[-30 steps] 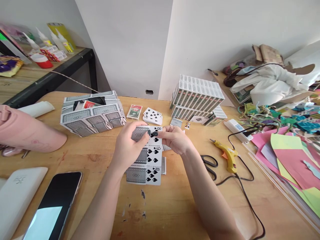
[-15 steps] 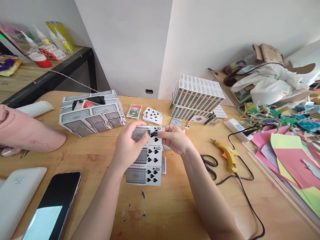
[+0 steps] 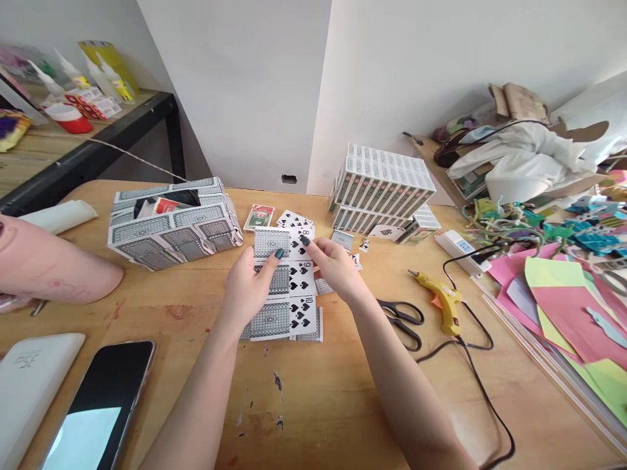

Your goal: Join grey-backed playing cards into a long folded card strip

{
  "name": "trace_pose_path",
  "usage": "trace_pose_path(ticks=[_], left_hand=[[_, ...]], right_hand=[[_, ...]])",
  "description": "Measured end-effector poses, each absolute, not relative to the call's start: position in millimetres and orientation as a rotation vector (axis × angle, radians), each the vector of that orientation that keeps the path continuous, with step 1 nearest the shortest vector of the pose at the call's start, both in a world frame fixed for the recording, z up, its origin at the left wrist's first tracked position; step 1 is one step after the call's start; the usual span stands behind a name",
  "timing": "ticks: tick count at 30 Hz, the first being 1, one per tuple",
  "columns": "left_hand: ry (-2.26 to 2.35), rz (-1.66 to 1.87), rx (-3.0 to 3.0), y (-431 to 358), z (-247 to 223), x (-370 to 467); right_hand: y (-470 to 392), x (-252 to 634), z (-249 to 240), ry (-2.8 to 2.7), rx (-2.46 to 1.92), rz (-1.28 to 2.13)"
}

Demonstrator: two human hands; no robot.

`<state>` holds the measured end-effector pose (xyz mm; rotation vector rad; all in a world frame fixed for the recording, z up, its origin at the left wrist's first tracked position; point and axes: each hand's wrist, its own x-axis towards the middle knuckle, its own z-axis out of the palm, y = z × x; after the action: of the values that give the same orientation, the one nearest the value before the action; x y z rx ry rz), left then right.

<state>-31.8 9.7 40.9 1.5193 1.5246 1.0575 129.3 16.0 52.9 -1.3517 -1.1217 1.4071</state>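
Between my hands is a panel of joined playing cards [image 3: 300, 279]. Its left part shows grey patterned backs; its right part shows the eight, nine and ten of spades. My left hand [image 3: 251, 284] grips the left edge, thumb on top of the backs and fingers hidden beneath. At the upper right edge, my right hand [image 3: 337, 264] pinches the panel with its thumb over the eight. More patterned cards [image 3: 313, 334] poke out below the panel. Just behind it lie loose spade cards [image 3: 294, 219] and a green-and-red card box [image 3: 259, 217].
A box covered in cards [image 3: 171, 225] stands at the back left, stacked card boxes [image 3: 385, 186] at the back right. Scissors [image 3: 404, 320] and a yellow glue gun [image 3: 443, 300] with a cable lie right. A phone [image 3: 105, 398] and pink bottle [image 3: 59, 261] are left.
The card panel has moved away from me, now overlapping the loose spade cards behind. My left hand has shifted from its top toward its left side, uncovering more of the top back.
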Motion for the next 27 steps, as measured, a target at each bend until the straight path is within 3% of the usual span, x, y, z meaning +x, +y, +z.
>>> trace_pose_path(ticks=[15,23,27], left_hand=[[2.009,0.780,1.651,25.3,39.7,-69.6],[1.854,0.778,1.605,26.6,34.7,-78.3],[1.800,0.844,1.534,26.4,34.0,-84.1]], right_hand=[[18.4,154.1,55.3,-1.443,-1.722,0.824],[6.6,154.3,37.6,-2.188,-1.725,0.729],[6.7,146.4,29.3,-2.287,-1.688,0.610]])
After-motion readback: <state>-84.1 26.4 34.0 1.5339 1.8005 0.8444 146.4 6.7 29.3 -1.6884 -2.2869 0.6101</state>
